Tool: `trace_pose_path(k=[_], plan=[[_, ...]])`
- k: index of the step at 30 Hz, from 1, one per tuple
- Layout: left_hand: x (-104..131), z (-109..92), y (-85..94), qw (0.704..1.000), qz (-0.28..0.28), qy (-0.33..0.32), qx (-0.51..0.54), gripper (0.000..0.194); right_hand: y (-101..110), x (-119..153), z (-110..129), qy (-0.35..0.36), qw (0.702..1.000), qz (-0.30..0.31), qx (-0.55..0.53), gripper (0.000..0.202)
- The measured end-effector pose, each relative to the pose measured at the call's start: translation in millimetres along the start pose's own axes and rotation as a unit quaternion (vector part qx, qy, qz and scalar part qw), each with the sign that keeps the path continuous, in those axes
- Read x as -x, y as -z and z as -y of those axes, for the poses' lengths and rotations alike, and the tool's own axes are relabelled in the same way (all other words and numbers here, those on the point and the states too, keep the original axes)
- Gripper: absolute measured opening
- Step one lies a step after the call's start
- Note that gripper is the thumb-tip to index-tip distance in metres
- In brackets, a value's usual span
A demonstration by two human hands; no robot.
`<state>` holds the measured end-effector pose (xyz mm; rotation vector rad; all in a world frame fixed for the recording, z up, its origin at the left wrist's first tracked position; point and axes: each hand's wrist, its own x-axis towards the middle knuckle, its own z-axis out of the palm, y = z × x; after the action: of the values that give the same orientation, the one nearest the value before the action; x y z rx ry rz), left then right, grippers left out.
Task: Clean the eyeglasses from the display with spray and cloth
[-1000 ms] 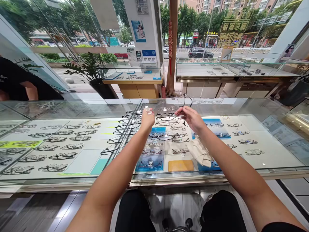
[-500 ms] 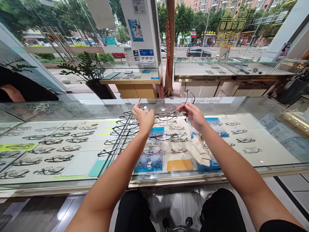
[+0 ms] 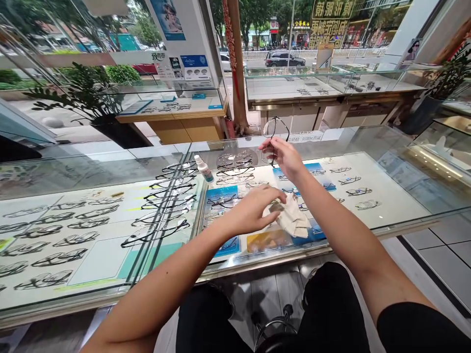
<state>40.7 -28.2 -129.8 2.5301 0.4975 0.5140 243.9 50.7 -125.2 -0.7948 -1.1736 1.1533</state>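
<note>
In my right hand (image 3: 285, 157) is a pair of eyeglasses (image 3: 287, 128), held up above the far part of the glass counter with a lens and dark rim showing past the fingers. My left hand (image 3: 257, 208) hovers at a crumpled cream cleaning cloth (image 3: 294, 218), its thumb and fingers spread apart. The fingertips overlap the edge of the cloth; whether they touch it I cannot tell. A small white spray bottle (image 3: 203, 168) stands on the counter, left of both hands. Beside it lies a column of dark-framed glasses (image 3: 167, 198).
The glass display counter (image 3: 368, 238) holds several rows of glasses (image 3: 61, 240) under its top. A yellow case (image 3: 267, 241) shows near the front edge. Beyond are a potted plant (image 3: 88, 93), a wooden post (image 3: 240, 73) and more showcases (image 3: 290, 83).
My left hand has left the spray bottle and come right and nearer to the cloth. My right hand still holds the glasses up. The view has tilted down and swung right.
</note>
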Motion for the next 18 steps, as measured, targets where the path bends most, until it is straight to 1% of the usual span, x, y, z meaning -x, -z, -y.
trace_pose_path(k=[2,4,6,8,10,12,14,16,18], plan=[[0,5,-9.3,0.998,0.049,0.000,-0.029,0.029,-1,0,-1,0.000,1.000,0.005,0.001,0.040],[0,10,-14.2,0.996,0.071,0.012,-0.060,0.032,-1,1,-1,0.003,1.000,0.012,-0.001,0.040],[0,14,-15.0,0.993,0.076,0.023,-0.084,0.029,-1,1,-1,0.003,1.000,0.015,0.000,0.040],[0,16,-13.5,0.991,0.077,0.029,-0.102,0.022,-1,1,-1,-0.002,1.000,0.011,0.004,0.041],[-1,17,-10.8,0.991,0.071,0.030,-0.107,0.018,-2,1,-1,-0.005,1.000,0.008,0.007,0.041],[-2,17,-7.1,0.994,0.042,0.030,-0.100,0.020,-2,1,0,-0.004,1.000,0.008,0.006,0.041],[-2,16,-1.8,0.996,-0.005,0.039,-0.075,0.023,-3,1,1,-0.001,1.000,0.013,0.001,0.040],[-2,16,4.8,0.995,-0.056,0.068,-0.036,0.027,-3,2,3,0.000,1.000,0.020,-0.002,0.039],[-1,16,11.9,0.988,-0.119,0.099,0.003,0.030,-3,4,5,-0.007,1.000,0.023,0.000,0.039]])
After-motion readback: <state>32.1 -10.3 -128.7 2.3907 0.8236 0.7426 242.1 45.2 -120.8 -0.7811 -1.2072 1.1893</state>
